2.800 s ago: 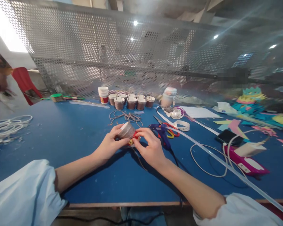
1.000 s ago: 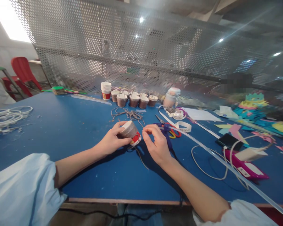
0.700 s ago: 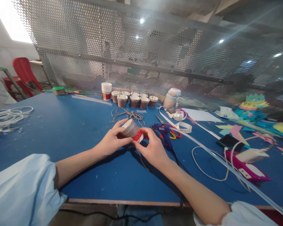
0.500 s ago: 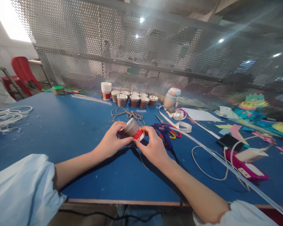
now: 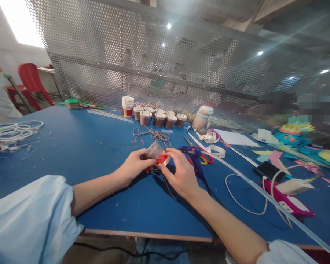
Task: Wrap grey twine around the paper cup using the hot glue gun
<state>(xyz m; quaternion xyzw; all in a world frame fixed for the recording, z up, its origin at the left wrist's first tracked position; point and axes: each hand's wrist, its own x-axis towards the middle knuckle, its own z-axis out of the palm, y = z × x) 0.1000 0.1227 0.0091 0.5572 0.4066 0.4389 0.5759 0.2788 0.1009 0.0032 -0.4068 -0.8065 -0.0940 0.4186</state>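
Note:
Between my two hands, just above the table, a small paper cup [image 5: 154, 150] is held on its side at a tilt. Grey cord is wound round most of it, and a red and white part shows at its right end. My left hand [image 5: 132, 165] is closed round the corded part. The fingers and thumb of my right hand [image 5: 179, 172] pinch the red end. A loose cord end [image 5: 169, 187] trails below onto the table. Behind the cup lies a tangle of grey cord [image 5: 157, 135]. Right of my right hand are a blue glue gun [image 5: 197, 163] and scissors [image 5: 208, 158].
Several cord-wrapped cups [image 5: 160, 119] stand at the back beside a stack of paper cups [image 5: 128, 107] and a jar [image 5: 201, 117]. A magenta power strip [image 5: 297, 205] with cables lies at right, near paper scraps [image 5: 275, 156]. Coiled white cord [image 5: 19, 132] lies far left.
The cup has turned in my hands, so more of its corded side faces me. My left fingers have shifted lower around it. The whole view has moved slightly.

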